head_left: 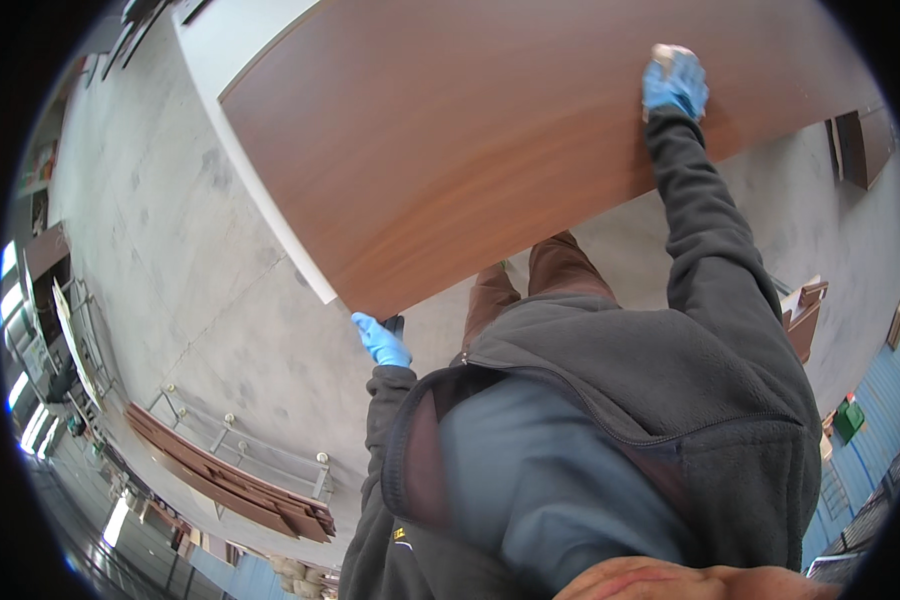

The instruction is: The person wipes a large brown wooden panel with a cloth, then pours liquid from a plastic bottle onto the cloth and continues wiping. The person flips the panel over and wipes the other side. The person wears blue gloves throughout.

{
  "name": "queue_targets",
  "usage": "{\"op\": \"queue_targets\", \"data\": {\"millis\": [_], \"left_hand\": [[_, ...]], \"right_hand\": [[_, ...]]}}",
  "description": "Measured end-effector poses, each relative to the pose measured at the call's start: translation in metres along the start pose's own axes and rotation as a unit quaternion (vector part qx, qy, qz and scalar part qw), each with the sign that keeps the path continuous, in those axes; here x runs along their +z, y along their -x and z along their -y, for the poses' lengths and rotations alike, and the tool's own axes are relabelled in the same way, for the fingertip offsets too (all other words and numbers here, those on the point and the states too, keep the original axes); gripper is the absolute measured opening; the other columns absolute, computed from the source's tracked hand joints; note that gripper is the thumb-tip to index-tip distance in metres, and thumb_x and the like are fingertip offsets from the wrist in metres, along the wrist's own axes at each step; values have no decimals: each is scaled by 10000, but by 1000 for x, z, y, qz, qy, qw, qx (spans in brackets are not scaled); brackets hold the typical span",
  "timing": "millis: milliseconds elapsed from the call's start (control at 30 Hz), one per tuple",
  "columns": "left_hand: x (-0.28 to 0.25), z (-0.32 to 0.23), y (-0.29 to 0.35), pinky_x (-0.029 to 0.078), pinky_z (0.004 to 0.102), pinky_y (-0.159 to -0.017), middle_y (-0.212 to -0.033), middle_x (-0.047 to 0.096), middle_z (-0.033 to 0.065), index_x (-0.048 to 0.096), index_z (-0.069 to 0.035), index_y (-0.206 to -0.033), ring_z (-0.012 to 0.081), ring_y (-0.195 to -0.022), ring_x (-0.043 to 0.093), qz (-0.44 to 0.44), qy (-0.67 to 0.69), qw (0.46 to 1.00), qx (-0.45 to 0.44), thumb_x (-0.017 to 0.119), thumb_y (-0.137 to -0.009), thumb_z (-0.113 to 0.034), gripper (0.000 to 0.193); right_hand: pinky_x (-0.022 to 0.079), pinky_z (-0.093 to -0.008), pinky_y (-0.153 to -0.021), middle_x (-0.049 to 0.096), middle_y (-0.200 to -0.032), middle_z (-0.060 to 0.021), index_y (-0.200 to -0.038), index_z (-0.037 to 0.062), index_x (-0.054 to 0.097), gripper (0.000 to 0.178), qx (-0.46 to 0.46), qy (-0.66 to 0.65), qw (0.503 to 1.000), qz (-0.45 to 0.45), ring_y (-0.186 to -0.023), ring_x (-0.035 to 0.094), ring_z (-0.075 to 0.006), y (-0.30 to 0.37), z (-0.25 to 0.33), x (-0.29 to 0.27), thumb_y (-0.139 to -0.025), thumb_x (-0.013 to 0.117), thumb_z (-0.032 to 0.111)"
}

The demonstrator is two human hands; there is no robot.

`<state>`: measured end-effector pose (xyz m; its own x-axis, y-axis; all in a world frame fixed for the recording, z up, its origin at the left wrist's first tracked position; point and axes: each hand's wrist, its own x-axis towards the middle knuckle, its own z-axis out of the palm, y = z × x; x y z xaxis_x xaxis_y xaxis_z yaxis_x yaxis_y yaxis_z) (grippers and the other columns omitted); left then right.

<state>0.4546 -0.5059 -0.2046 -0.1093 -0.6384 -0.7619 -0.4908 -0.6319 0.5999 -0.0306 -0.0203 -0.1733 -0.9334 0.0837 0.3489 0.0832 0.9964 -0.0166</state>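
Note:
A large brown wood-grain panel lies flat in front of me. My right hand, in a blue glove, presses a pale wad of cloth onto its surface toward the far right. The fingers are curled over the cloth and hide most of it. At the panel's near left corner is my left hand, also gloved in blue, its fingers bent. A small dark thing shows beside those fingers; I cannot make out what it is.
A white board edge runs under the panel's left side. Behind on the left, a metal rack carries stacked brown boards. More brown pieces stand at the right. Grey concrete floor lies around, with a green container far right.

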Motion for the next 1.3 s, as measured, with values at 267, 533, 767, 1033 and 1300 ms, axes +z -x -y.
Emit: {"op": "queue_targets", "data": {"millis": [267,533,767,1033,1300], "left_hand": [[-11,8,0,541,443,-1044,-1472,634,54,468,-159,-1608,237,-1232,648,71,71,995,15,472,-1054,-770,826],[-36,2,18,395,440,-1252,-1665,483,88,490,-107,-1621,225,-1483,487,67,179,981,-17,301,-1130,-699,792],[13,9,44,399,505,-1238,-1543,605,95,549,-95,-1527,309,-1440,537,-49,99,992,-69,417,-1068,-748,809],[124,14,62,488,485,-1138,-1501,654,87,628,-125,-1463,297,-1377,601,-100,108,987,-68,311,-1073,-676,746],[132,5,53,566,470,-967,-1365,738,63,695,-162,-1365,282,-1223,680,-59,61,991,-107,372,-1070,-581,606]], "right_hand": [[395,-544,-1131,636,-1286,-222,-1227,12,666,432,-328,-251,901,132,-1223,588,-403,117,365,-96,-911,675,306],[417,-594,-1210,705,-1362,-126,-1159,76,731,409,-602,-461,643,110,-1412,583,-359,363,449,-113,-824,723,311],[483,-535,-1159,709,-1345,-112,-1128,127,731,291,-499,-449,741,-23,-1353,620,-344,187,372,-73,-863,708,244],[586,-508,-911,742,-1071,-219,-981,61,740,188,-132,-293,946,33,-1044,711,-406,-154,-14,4,-962,603,187],[508,-468,-1031,672,-1207,-120,-1152,177,706,235,274,-69,959,-38,-1196,592,-364,-146,-393,45,-1001,598,321]]}}
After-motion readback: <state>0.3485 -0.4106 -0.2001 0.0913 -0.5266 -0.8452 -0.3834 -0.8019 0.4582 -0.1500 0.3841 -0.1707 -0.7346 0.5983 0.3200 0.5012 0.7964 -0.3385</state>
